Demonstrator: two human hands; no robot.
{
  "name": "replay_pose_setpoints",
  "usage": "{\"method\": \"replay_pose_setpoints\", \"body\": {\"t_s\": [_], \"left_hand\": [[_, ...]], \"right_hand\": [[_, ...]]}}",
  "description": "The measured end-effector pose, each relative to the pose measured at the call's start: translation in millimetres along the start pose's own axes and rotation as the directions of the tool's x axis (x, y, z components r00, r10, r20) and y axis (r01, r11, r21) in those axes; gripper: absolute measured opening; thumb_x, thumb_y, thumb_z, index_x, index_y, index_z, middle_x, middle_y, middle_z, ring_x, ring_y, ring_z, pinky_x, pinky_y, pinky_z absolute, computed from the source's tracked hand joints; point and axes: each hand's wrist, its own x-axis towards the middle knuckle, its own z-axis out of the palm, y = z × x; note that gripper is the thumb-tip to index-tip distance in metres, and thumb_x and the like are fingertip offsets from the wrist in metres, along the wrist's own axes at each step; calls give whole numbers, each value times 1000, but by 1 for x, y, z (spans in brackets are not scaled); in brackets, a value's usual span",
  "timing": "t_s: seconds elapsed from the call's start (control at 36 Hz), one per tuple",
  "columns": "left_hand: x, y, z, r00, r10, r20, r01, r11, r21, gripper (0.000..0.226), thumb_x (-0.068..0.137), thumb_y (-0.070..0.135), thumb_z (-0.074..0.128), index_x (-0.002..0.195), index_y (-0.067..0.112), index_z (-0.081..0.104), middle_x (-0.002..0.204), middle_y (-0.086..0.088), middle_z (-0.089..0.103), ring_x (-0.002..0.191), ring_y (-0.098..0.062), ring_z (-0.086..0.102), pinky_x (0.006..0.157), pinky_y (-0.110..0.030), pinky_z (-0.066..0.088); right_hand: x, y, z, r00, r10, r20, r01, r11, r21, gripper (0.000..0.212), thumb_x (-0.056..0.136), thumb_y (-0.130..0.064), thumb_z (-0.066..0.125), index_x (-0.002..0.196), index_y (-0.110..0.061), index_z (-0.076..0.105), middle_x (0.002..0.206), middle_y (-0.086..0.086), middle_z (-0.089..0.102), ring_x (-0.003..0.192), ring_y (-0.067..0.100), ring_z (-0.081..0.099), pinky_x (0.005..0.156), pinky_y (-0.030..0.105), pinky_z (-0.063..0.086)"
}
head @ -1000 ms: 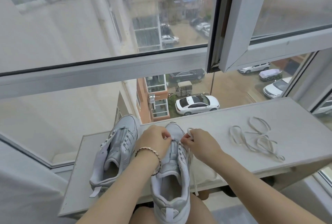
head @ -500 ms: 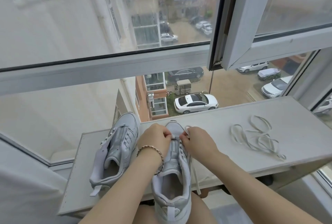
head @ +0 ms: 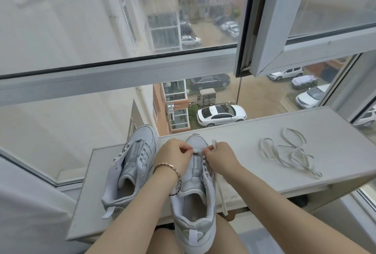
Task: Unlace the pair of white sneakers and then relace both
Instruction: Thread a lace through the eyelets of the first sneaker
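Pinching a flat white lace [head: 221, 194], the left hand [head: 175, 156] and right hand [head: 220, 158] sat together over the white leather sneaker [head: 193, 192], its toe pointing twelve o'clock.

Open ledge [head: 240, 152] — between sneaker [head: 195, 182] and loose lace [head: 294, 150].

No lettering can be read from where I stand. Any mark on the sneaker [head: 191, 231] at six o'clock is too blurred.

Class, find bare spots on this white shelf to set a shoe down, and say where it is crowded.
Free: the shelf between the held sneaker and the loose lace, and behind that lace. Crowded: the other sneaker, left hand and right hand pinching the threaded lace.
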Motion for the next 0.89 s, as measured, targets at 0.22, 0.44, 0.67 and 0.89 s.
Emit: {"method": "replay_pose_setpoints", "body": {"t_s": [0.22,0.44,0.67,0.89], "left_hand": [[3,-3,-1,999,-34,39,38,994,-107,10,78,15,70,87,19,75,89,2,72,84,-11,64,77,-19,45],[5,3,-2,999,35,40,-38,997,66,9,83,25,67,84,20,74,83,6,69,72,-7,53,63,-18,35],[3,4,2,1000,3,12,-5,990,140,11,85,26,64,85,24,75,88,6,71,82,-14,62,68,-21,44],[1,-1,1,1000,-23,13,22,998,56,21,81,16,58,87,29,73,95,9,71,91,-13,63,75,-20,44]], "right_hand": [[1,0,7,996,84,-24,-81,988,129,33,88,-8,48,56,-12,40,57,4,41,56,21,39,51,25,28],[0,-1,8,997,77,-9,-75,983,166,29,86,-11,53,57,-13,53,55,1,50,60,23,49,64,28,39],[-2,-1,7,998,-43,-43,43,999,-11,18,83,-24,66,67,-16,66,61,-2,58,68,16,56,59,23,39],[-5,-7,2,994,-101,-51,96,991,-94,20,87,-13,55,97,-14,73,98,7,69,94,23,61,74,23,45]]}}
